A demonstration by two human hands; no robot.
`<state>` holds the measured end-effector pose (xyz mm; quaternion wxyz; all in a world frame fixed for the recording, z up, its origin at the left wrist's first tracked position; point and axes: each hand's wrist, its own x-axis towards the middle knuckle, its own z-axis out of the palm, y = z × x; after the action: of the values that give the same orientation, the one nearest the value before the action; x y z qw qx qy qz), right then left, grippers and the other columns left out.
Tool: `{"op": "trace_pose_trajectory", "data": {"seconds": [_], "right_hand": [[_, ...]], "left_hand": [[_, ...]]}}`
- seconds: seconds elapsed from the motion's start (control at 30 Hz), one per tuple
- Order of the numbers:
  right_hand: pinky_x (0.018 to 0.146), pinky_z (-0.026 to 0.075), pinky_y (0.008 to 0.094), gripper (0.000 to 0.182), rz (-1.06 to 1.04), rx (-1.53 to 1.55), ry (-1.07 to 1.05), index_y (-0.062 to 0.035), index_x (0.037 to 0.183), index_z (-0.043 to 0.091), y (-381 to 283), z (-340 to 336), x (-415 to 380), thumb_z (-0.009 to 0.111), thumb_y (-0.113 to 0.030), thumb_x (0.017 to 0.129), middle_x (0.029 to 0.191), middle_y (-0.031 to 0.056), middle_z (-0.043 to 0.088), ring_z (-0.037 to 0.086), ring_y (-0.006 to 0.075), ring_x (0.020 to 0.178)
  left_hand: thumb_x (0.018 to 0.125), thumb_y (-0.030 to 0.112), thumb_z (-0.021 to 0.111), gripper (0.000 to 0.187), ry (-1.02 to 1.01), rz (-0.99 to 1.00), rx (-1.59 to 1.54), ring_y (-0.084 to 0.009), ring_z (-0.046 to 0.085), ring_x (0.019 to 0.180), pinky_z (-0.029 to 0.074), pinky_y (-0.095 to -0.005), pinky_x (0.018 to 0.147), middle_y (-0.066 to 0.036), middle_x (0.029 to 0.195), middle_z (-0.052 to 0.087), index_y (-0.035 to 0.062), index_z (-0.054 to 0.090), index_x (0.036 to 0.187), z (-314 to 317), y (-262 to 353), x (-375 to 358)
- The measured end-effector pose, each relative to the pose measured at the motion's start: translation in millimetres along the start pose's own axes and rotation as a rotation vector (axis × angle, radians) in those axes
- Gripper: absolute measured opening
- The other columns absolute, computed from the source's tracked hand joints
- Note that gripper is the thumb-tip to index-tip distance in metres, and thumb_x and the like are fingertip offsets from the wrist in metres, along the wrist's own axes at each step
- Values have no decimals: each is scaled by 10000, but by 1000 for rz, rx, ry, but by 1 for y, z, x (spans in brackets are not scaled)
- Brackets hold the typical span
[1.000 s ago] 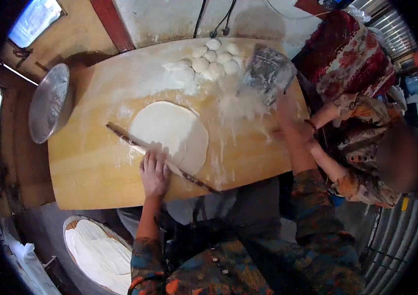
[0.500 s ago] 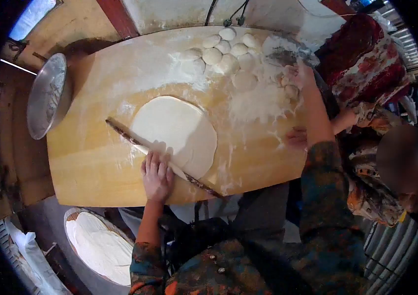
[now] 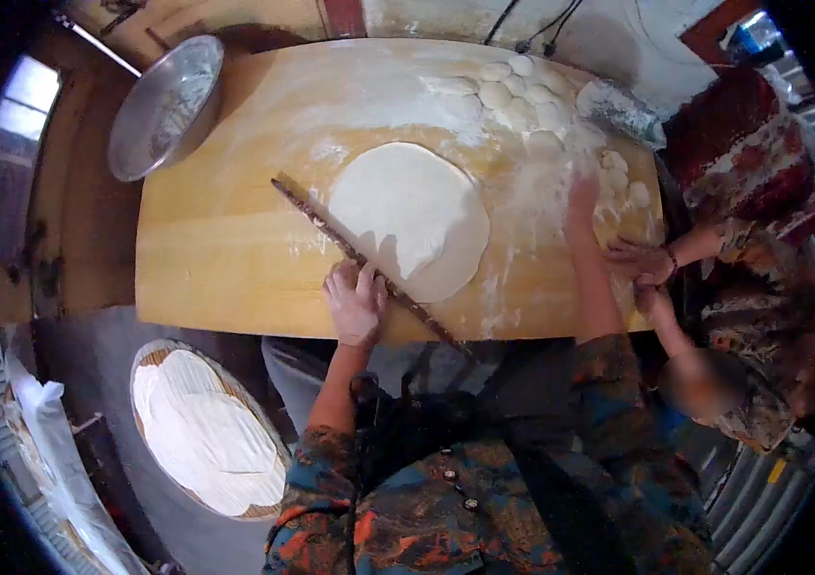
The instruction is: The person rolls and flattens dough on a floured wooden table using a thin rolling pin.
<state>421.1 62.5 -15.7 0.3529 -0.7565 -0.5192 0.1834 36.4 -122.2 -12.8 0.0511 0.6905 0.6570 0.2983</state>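
Observation:
My left hand is closed around the long dark rolling pin, which lies slanted at the near left edge of a round, thin dough sheet. A small fold shows in the sheet near its lower middle. My right hand is blurred above the floured right part of the wooden board, so its fingers cannot be made out. Several dough balls stand behind it, with smaller dough pieces to its right.
A co-worker's hands are at the board's right edge. At the back right lies a plastic bag of flour. A metal bowl sits at the back left. Stacked dough sheets lie on an oval tray at the lower left.
The view has shifted. My right hand has moved away from the flour bag toward the round sheet. The dough edge that lay over the pin is now off it. Both co-worker's hands now show.

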Motion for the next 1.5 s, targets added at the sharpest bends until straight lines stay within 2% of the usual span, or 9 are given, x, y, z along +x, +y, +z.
{"op": "trace_pose_trajectory", "data": {"seconds": [0.17,0.27,0.4,0.47,0.6,0.77,1.0,1.2,1.5], "right_hand": [[922,471,431,252,-321,-136,-420,-11,1069,642,-80,108,-63,499,-126,896,1105,176,627,619,297,990],[963,440,466,252,-24,369,-215,4,1058,630,-159,70,-89,512,-114,868,1024,182,652,615,325,1002],[910,476,413,222,-474,148,-406,-12,1036,632,-91,88,-105,537,-95,853,930,145,666,633,291,952],[880,491,384,229,177,619,-303,-30,1042,641,-112,63,-96,552,-80,837,938,137,667,640,276,926],[868,496,343,270,-296,111,-13,-49,1111,639,-85,139,-63,560,-89,856,983,104,678,644,225,931],[928,465,322,347,-253,144,-934,-53,1185,630,-153,117,-67,629,-147,850,1113,106,664,626,206,1009],[985,431,416,539,-727,-145,-598,-68,1310,507,-125,44,-215,667,-229,821,1170,215,569,530,370,1130],[856,467,466,425,-639,-166,-668,-62,1201,557,-115,46,-261,586,-349,890,1074,194,587,567,382,1009],[752,516,438,317,-720,-263,-515,-104,1184,585,-105,42,-252,540,-154,874,971,165,577,594,336,943]], "left_hand": [[845,160,628,276,32,-40,-79,-381,472,1073,385,-493,905,-191,1170,502,106,587,1113,-6,1,-4],[828,160,631,328,15,-62,-111,-364,465,1116,361,-491,947,-187,1200,491,112,566,1146,-5,-3,-9],[840,166,619,333,13,-71,-150,-357,460,1156,348,-491,979,-190,1232,487,100,552,1159,-5,-3,-8],[849,168,614,324,29,-63,-155,-361,466,1152,357,-491,975,-192,1234,490,88,549,1156,-5,0,-5],[853,169,615,315,19,-50,-159,-371,476,1142,377,-486,958,-198,1235,493,74,547,1145,-4,-2,-6],[845,158,625,312,22,-39,-139,-372,486,1125,394,-471,939,-196,1235,495,77,550,1137,-8,-2,-7],[830,115,628,325,32,-64,-206,-374,479,1132,406,-461,934,-203,1239,487,51,543,1137,-7,-2,-5],[813,91,634,366,152,-715,-663,-347,586,971,476,-385,864,-218,1088,565,-40,529,1138,-12,9,-6],[814,207,649,301,-232,-561,-73,-397,627,869,497,-467,724,-217,944,640,-25,598,999,-14,18,14]]}}
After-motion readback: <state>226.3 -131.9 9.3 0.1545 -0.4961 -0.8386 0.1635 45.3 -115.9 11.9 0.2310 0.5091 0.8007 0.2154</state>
